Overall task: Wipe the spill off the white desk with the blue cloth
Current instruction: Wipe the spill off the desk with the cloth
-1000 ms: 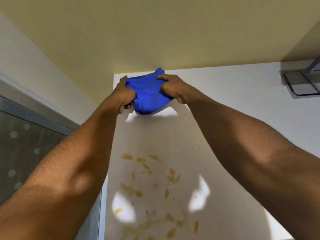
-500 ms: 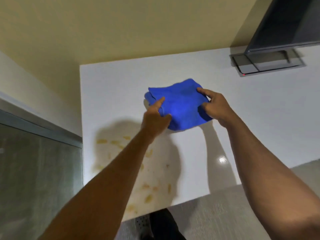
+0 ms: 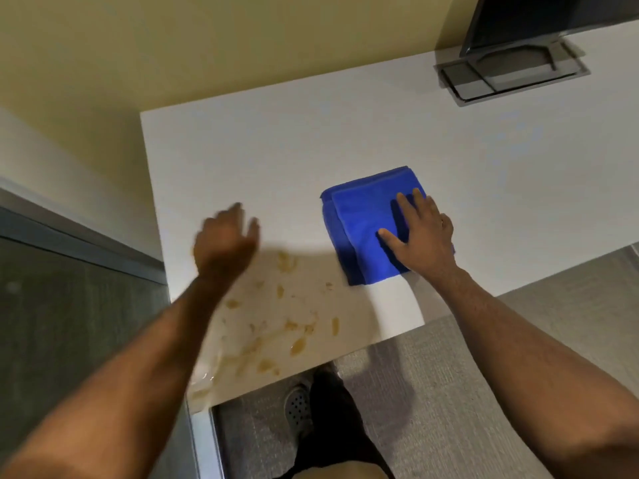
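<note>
The folded blue cloth (image 3: 363,226) lies flat on the white desk (image 3: 276,150), right of the spill. My right hand (image 3: 420,233) presses flat on the cloth's right half, fingers spread. A yellowish-brown spill (image 3: 276,326) of smears and drops covers the desk's near left corner, up to the front edge. My left hand (image 3: 224,240) hovers blurred above the spill's far left part, fingers apart and holding nothing.
A dark monitor (image 3: 539,19) stands on a grey base (image 3: 511,74) at the desk's far right. A yellow wall runs behind the desk and a grey glass partition (image 3: 69,305) is at the left. My foot (image 3: 301,406) shows below the front edge.
The cloth went from held up in both hands to lying flat on the desk. My left hand let go and swung left; my right hand now presses on the cloth.
</note>
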The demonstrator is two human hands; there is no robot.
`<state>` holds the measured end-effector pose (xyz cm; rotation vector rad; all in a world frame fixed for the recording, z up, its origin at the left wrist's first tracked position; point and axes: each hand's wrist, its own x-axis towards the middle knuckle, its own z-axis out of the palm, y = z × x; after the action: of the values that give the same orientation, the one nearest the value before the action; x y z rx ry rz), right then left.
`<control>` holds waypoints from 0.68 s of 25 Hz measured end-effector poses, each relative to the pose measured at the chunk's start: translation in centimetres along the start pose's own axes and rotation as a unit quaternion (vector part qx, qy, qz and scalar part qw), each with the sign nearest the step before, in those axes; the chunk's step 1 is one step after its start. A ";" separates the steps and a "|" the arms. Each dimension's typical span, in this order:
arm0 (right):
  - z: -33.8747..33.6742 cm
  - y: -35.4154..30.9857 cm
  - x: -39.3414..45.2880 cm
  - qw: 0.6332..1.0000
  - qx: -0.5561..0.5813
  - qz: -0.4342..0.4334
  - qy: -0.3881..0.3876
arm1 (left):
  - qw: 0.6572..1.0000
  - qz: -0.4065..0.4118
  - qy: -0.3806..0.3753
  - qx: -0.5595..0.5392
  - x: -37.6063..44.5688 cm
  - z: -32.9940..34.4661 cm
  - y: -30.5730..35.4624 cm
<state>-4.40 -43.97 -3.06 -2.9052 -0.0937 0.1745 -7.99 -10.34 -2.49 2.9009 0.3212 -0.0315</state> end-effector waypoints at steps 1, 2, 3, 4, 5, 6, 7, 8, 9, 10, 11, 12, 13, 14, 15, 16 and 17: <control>0.5 -0.8 0.8 1.000 0.011 -0.004 -0.008 | 0.999 -0.029 0.016 -0.033 1.4 -0.5 -3.6; 1.2 -1.5 1.6 1.000 0.023 0.003 -0.020 | 0.996 -0.046 0.023 -0.068 2.7 -0.9 -7.0; 1.9 -2.1 2.3 0.999 0.026 0.017 -0.036 | 0.997 -0.039 0.010 -0.073 3.9 -0.9 -9.7; 2.7 -2.4 2.8 0.998 0.008 0.028 -0.051 | 0.998 -0.022 -0.018 -0.059 5.2 -0.5 -11.8; 3.6 -2.4 3.1 0.997 -0.022 0.033 -0.062 | 0.998 -0.002 -0.050 -0.043 6.3 0.1 -13.4; 4.2 -2.2 3.3 0.996 -0.052 0.028 -0.064 | 0.997 0.008 -0.077 -0.030 7.5 0.9 -14.4; 4.6 -1.6 3.8 0.995 -0.073 0.019 -0.059 | 0.995 0.013 -0.097 -0.022 8.5 1.7 -14.9; 4.6 -0.9 4.4 0.995 -0.080 0.016 -0.052 | 0.994 0.018 -0.107 -0.020 9.1 2.5 -15.2; 4.4 -0.3 5.0 0.996 -0.077 0.021 -0.043 | 0.994 0.025 -0.106 -0.020 9.5 3.1 -15.3; 4.2 0.1 5.7 0.996 -0.074 0.037 -0.031 | 0.995 0.031 -0.092 -0.025 9.7 3.7 -15.4; 4.1 0.5 6.4 0.996 -0.069 0.058 -0.017 | 0.996 0.037 -0.071 -0.036 9.6 4.2 -15.4; 4.1 0.6 7.0 0.995 -0.065 0.079 -0.009 | 0.997 0.041 -0.050 -0.045 9.4 4.6 -15.4; 4.2 0.2 7.5 0.994 -0.063 0.094 -0.003 | 0.997 0.034 -0.034 -0.053 9.1 5.0 -15.3; 4.4 -0.7 8.0 0.993 -0.064 0.094 0.003 | 0.997 0.021 -0.025 -0.065 8.9 5.2 -15.3; 4.6 -2.1 8.1 0.995 -0.065 0.081 0.006 | 0.997 0.010 -0.021 -0.078 8.8 5.4 -15.4; 4.9 -3.9 8.0 0.996 -0.065 0.055 0.008 | 0.996 0.005 -0.019 -0.086 8.9 5.4 -15.4; 5.3 -5.6 7.4 0.998 -0.061 0.014 0.006 | 0.996 0.006 -0.017 -0.090 8.8 5.4 -15.3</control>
<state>1.95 -36.79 -7.70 -3.0303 -0.0648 0.1624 -2.74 4.91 -11.49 2.7210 0.2836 -0.0485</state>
